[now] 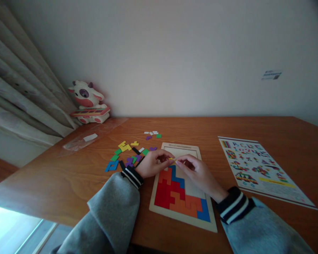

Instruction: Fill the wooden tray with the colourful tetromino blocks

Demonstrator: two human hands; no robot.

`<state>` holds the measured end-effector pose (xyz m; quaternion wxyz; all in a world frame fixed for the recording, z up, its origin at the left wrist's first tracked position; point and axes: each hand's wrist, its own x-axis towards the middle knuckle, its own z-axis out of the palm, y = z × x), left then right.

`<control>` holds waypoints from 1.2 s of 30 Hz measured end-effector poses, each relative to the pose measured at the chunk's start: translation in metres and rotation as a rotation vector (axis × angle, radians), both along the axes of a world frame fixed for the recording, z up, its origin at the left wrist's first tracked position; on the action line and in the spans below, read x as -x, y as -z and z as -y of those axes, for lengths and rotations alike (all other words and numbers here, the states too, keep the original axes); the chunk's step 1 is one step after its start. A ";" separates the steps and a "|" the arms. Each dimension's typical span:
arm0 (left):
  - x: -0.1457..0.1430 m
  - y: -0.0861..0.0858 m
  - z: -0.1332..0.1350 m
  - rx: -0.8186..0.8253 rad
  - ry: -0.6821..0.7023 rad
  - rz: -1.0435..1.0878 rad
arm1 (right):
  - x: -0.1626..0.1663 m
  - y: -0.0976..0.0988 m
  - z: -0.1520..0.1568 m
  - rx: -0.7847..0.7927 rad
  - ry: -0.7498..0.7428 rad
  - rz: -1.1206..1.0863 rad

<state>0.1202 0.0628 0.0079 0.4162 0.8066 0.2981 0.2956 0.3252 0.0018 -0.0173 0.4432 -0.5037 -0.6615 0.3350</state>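
Above the upper part of a wooden puzzle board (184, 224), my two hands meet around a small yellow puzzle piece (171, 159). My left hand (154, 163) pinches it from the left, the fingers closed. From the right, the fingertips of my right hand (197, 171) are closed on its other end. Most of the piece is hidden by fingers. Red puzzle pieces (163, 194), orange puzzle pieces (179, 204) and blue puzzle pieces (177, 180) lie fitted together in the board's lower and left area. Bare pale board shows at the upper right.
Loose yellow pieces (125, 147), green pieces (115, 158), blue pieces (112, 166) and purple ones lie left of the board. A printed sheet (257, 165) lies to the right. Behind are a clear plastic bag (78, 143) and a cow toy (88, 102) by the curtain.
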 end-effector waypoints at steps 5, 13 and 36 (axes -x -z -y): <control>0.001 0.002 -0.003 0.099 -0.059 0.017 | 0.001 -0.002 0.002 0.005 0.045 -0.015; 0.008 0.003 -0.012 -0.068 -0.276 -0.137 | 0.001 -0.006 0.003 -0.021 0.067 0.011; 0.011 0.006 -0.013 -0.315 -0.242 -0.352 | 0.001 -0.004 0.002 -0.023 0.041 0.061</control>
